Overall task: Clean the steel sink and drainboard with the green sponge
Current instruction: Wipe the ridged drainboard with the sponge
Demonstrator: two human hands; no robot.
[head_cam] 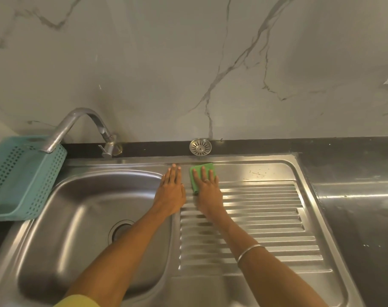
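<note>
Your two hands are up at the centre of the frame, side by side and just apart. Your right hand (207,189) lies flat, fingers spread, pressing down on the one green sponge (200,173), which sits on the smooth strip of steel at the top edge of the drainboard (266,218), just left of centre-right. The sponge pokes out above and to the left of your fingers. You wear one ring on that hand and one silver bangle (249,251) further down the forearm, lower right of centre.

Your left hand (170,191) is open too, palm down, holding nothing, resting on the steel ridge between bowl and drainboard, fingertips pointing to the top of the frame.

One sink (82,207) bowl fills the lower left, with one drain hole (119,229) at its bottom, partly hidden by your left forearm. The ribbed drainboard spreads over the lower right; a few dark specks (258,173) show on its flat strip, upper right of your sponge.

One bent tap (77,127) rises at left of centre, its spout over one teal basket (22,178) at the left edge. One round strainer (200,147) sits on the dark ledge just above the sponge. Marble wall (188,63) fills the top half. A bit of yellow sleeve (77,302) shows at the bottom edge.
</note>
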